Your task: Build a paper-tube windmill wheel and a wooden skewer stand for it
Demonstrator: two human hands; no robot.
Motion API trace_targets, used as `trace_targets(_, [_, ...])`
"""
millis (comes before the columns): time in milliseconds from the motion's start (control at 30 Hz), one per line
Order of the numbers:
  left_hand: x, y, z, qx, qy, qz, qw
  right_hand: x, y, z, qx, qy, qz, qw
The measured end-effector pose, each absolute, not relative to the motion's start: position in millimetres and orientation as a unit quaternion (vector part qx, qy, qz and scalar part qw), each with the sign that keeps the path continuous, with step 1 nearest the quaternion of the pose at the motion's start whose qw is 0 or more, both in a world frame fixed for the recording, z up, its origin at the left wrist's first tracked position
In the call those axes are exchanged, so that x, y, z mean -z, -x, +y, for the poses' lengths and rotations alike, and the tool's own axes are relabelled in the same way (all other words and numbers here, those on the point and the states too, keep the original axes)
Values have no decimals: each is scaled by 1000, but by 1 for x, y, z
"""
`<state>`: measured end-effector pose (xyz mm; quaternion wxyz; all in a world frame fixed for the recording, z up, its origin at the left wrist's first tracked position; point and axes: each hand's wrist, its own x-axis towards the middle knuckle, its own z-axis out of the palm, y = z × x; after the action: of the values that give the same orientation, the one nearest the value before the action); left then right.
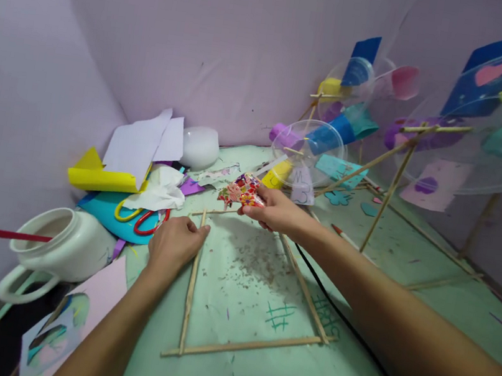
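A rectangle of thin wooden sticks (251,344) lies on the light green tabletop. My left hand (177,241) rests at its far left corner, fingers curled and thumb against the left stick (191,292). In my right hand (278,210) is a hot glue gun (250,195) with a bright floral pattern, its tip pointing left above the frame's far side. A black cord (333,301) trails from under that hand toward the lower right. Brown specks (263,264) are scattered inside the frame.
Scissors (146,222) lie beside crumpled white tissue (163,189) and coloured paper (105,181) on the left. Nearer stands a white pot (82,244) with a red stick. To the right, stick stands carry clear plastic discs (340,160) with paper pieces.
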<state>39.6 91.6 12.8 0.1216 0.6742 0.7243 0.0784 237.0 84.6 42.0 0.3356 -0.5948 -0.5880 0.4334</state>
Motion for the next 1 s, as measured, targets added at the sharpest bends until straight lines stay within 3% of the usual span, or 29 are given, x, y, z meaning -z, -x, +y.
trace_targets(1000, [-8, -38, 94, -115, -635, 748, 157, -19, -213, 105, -434, 600, -612, 277])
